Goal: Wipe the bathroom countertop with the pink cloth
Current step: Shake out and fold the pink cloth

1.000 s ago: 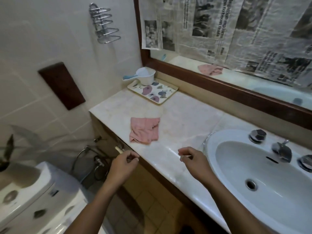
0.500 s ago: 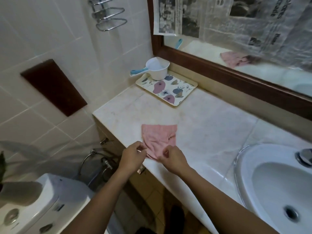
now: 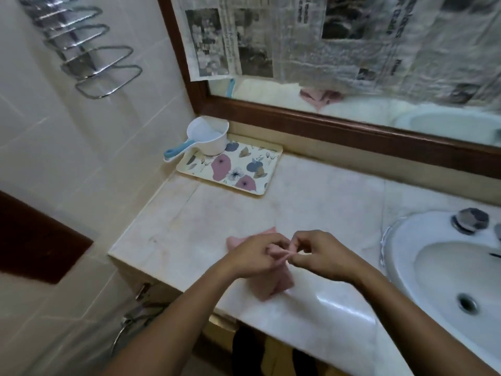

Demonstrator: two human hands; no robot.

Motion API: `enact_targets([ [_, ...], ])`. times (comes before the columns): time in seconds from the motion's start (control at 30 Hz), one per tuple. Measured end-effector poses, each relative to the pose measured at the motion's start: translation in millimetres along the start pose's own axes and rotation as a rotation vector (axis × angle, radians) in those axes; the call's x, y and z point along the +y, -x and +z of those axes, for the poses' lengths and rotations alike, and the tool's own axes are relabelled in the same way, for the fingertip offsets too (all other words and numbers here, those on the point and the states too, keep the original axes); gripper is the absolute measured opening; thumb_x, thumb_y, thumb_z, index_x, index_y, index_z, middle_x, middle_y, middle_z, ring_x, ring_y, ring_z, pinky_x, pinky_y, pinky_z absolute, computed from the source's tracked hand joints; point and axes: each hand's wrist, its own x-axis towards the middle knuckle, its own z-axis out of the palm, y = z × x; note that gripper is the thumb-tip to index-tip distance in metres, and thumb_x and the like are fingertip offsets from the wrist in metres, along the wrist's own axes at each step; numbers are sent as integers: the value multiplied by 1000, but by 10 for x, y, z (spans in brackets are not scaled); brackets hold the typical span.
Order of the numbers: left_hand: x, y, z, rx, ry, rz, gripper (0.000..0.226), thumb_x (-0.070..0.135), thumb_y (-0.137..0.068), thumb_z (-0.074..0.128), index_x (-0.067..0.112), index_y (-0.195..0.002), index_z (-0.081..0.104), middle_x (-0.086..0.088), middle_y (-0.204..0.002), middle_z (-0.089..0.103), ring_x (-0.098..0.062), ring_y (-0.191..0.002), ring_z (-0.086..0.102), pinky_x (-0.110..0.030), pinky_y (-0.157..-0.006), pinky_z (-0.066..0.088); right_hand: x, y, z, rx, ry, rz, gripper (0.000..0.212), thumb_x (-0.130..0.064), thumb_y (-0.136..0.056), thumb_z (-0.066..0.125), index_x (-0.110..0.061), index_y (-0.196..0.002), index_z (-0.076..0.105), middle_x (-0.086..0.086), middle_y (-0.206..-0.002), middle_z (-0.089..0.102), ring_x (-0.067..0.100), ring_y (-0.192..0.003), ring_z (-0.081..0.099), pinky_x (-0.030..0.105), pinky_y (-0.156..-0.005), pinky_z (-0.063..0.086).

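The pink cloth lies crumpled on the pale marble countertop near its front edge. Both of my hands are on top of it. My left hand and my right hand meet fingertip to fingertip and pinch an upper edge of the cloth between them, lifting it slightly. Most of the cloth is hidden under my hands; one corner shows at the left and a fold hangs below my fingers.
A floral tray with a white scoop stands at the back left corner. The white sink and its tap knob are to the right. A newspaper-covered mirror runs along the back wall; a chrome rack hangs left.
My hands went from hovering in front of the counter edge to the cloth and took hold of it. They have closed together on its edge, and the cloth is bunched up.
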Motion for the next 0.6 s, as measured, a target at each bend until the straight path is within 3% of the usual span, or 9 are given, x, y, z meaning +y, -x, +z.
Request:
enact_targets([
  [0.07, 128, -87, -208, -32, -120, 90, 7, 35, -80, 58, 34, -85, 62, 13, -85, 66, -11, -86, 61, -25, -74, 46, -250, 37, -214, 102, -52, -26, 16, -41, -74, 66, -26, -78, 68, -10, -87, 75, 10, -87, 69, 39, -84, 56],
  [0.17, 303, -148, -543, -52, -122, 213, 9, 27, -77, 64, 24, -75, 56, 13, -68, 53, -9, -68, 51, -35, -66, 42, -486, 83, -458, 233, -148, -82, 7, -21, -84, 68, -18, -78, 67, -1, -92, 78, 18, -91, 73, 48, -88, 59],
  [0.27, 466, -151, -886, -37, -108, 327, 13, 28, -84, 74, 22, -83, 62, 9, -74, 58, -8, -73, 55, -39, -69, 50, -650, 125, -639, 366, -218, -148, 6, -18, -85, 67, -16, -80, 66, 5, -86, 76, 21, -80, 68, 50, -78, 55],
  [0.37, 708, -129, -1184, -30, -81, 463, 10, 25, -92, 74, 25, -102, 72, 11, -93, 71, -5, -88, 64, -30, -80, 53, -856, 164, -801, 460, -241, -216, 5, -20, -86, 66, -16, -84, 65, -1, -76, 67, 16, -75, 58, 42, -72, 47],
  [0.43, 901, -79, -1322, -29, -4, 526, 13, 19, -95, 72, 19, -108, 73, 8, -101, 74, -11, -98, 69, -29, -88, 55, -1041, 197, -908, 482, -223, -266, 8, -20, -90, 71, -14, -87, 67, 9, -77, 68, 17, -75, 58, 41, -71, 48],
  [0.5, 1063, -29, -1433, -37, 81, 542, 9, 15, -95, 73, 10, -102, 71, 0, -95, 73, -14, -92, 69, -30, -86, 54, -1241, 244, -1029, 485, -143, -296, 7, -19, -94, 73, -15, -89, 70, 17, -82, 71, 16, -72, 63, 40, -69, 52],
  [0.6, 1231, 11, -1588, -11, 103, 559, 14, 6, -92, 73, 9, -85, 61, 0, -77, 57, -13, -76, 53, -30, -70, 44, -1481, 331, -1221, 460, 10, -282, 4, -19, -97, 71, -17, -93, 72, 11, -78, 75, 21, -70, 74, 43, -72, 63],
])
